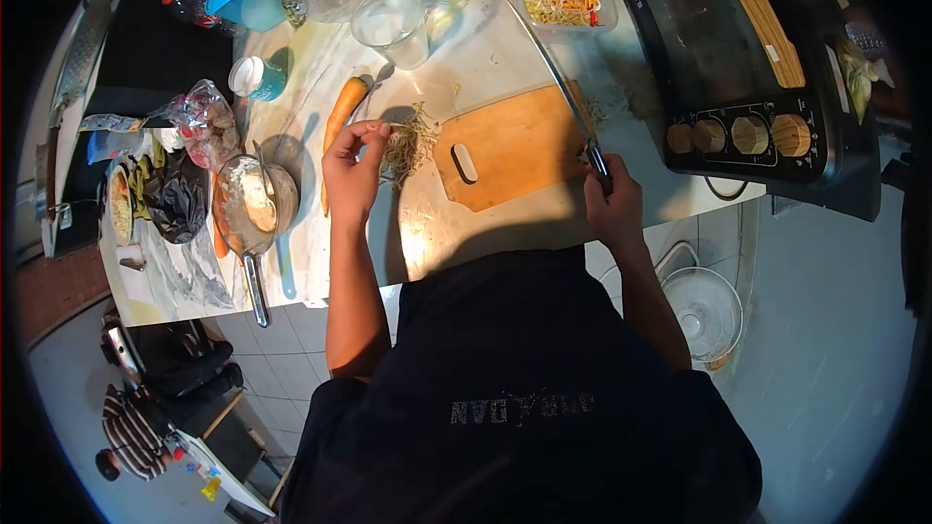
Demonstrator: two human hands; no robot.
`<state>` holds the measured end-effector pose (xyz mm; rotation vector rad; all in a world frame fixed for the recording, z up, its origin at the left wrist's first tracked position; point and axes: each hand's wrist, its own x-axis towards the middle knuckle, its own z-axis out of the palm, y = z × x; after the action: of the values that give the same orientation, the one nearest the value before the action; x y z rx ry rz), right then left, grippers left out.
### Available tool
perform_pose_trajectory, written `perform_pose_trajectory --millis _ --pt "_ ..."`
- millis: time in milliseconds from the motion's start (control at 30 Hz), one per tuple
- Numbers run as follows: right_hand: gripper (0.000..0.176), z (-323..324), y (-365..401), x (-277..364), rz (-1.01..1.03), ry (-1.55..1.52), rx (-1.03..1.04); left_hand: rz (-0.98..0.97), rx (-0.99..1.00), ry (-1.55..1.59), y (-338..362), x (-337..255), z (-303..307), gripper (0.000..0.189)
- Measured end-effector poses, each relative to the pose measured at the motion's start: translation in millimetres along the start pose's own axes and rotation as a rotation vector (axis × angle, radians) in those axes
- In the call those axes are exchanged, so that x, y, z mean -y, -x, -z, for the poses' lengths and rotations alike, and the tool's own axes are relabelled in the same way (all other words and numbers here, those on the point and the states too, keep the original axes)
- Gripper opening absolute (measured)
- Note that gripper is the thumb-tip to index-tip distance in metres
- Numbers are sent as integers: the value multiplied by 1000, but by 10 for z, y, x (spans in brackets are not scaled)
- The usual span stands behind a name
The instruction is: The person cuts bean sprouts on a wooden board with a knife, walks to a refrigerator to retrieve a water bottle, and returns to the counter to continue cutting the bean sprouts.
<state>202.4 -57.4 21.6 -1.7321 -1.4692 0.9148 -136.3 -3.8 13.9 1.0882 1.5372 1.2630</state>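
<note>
The person's dark shirt covers the near edge of the worktop (485, 63), and the knife (553, 73) handle is buried in the right hand (612, 202), which is clenched around it near the board's right end. Only the long, thin steel blade shows, slanting toward the far edge. The left hand (351, 167) pinches pale, stringy shreds (410, 141), too fine to identify, heaped just off the left end of the wooden cutting board (515, 146), a flat slab with a slot handle. A tapered orange carrot (342, 112) lies just left of that hand. A clear plastic cup (390, 27) stands toward the far edge. The board's top is mostly bare, while the worktop's left edge is crowded.
</note>
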Motion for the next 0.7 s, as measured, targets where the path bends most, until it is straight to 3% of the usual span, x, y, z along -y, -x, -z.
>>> perform_pose_trajectory --millis 167,267,333,467,533,700 --pt "19 46 56 42 -81 -27 36 40 51 103 14 -49 -115 13" --pt "22 90 85 89 -120 -10 43 -26 170 -117 77 -84 -352 11" --pt "23 90 110 78 -148 32 41 -84 215 -64 136 -41 -595 13" --pt "28 66 180 55 -164 23 49 -21 293 -92 161 64 -988 9" --pt "30 65 223 73 -165 -15 43 -504 223 -389 149 80 -1099 9" --pt "31 65 276 145 -243 3 173 -590 137 -565 239 120 -1160 8"
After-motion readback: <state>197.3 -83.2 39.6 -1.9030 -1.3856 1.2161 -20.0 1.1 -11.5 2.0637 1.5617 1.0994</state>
